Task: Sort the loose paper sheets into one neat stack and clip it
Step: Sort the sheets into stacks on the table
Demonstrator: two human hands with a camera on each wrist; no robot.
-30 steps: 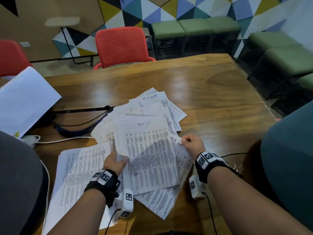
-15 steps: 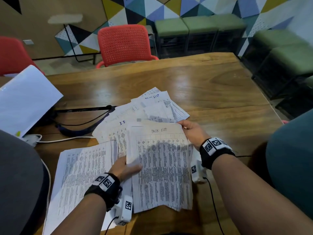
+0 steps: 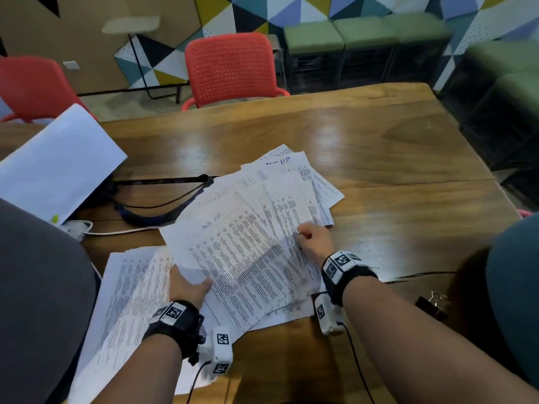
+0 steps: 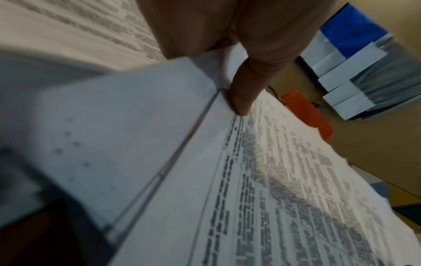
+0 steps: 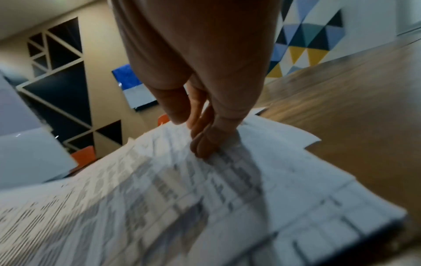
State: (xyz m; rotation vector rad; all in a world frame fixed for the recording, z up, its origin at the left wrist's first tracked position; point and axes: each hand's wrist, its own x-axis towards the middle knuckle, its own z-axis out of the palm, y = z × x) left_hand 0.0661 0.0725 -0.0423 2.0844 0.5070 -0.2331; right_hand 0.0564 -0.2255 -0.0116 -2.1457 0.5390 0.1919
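Where half a second ago the top sheet (image 3: 233, 258) lay squarely between the hands, it now swings leftward, tilted and partly lifted; in my judgement it is being carried toward the sorted pile, so gathering is well under way but no clipping has begun. Nearest, the left hand (image 3: 186, 287) pinches that sheet's lower left edge, thumb on top and fingers (image 4: 241, 97) curled underneath. Just left of that hand lies the neater stack (image 3: 131, 287) on the desk (image 3: 408, 158). The right hand (image 3: 316, 243) has slid back from the sheet's far corner and now rests its bent fingertips (image 5: 205, 147) on the loose pages beneath; whether it presses or pinches them I cannot tell. Outside the right wrist sits a black binder clip (image 3: 431, 304), untouched. Beyond both hands the remaining papers (image 3: 291, 185) fan out in disorder, needing further passes.
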